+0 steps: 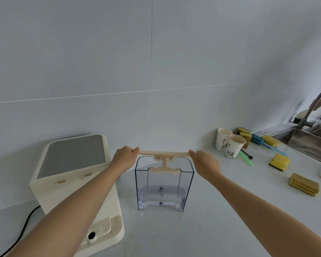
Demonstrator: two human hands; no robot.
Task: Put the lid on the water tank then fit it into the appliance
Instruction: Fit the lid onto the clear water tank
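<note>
A clear plastic water tank [163, 190] stands upright on the white counter, in the middle of the view. A flat cream lid [164, 153] with a cream stem hanging beneath it hovers level at the tank's top rim; the stem reaches down inside the tank. My left hand [124, 156] pinches the lid's left end and my right hand [205, 164] pinches its right end. The cream appliance [76, 184] with a grey top panel stands to the left of the tank, its low base with a round port facing me.
A black cord [24, 227] runs off the appliance's left side. Two paper cups [228, 144], several yellow sponges [279, 161], blue and green brushes sit on the counter [202, 229] at right. A steel sink [311, 141] with a grey tap is at far right. A tiled wall is behind.
</note>
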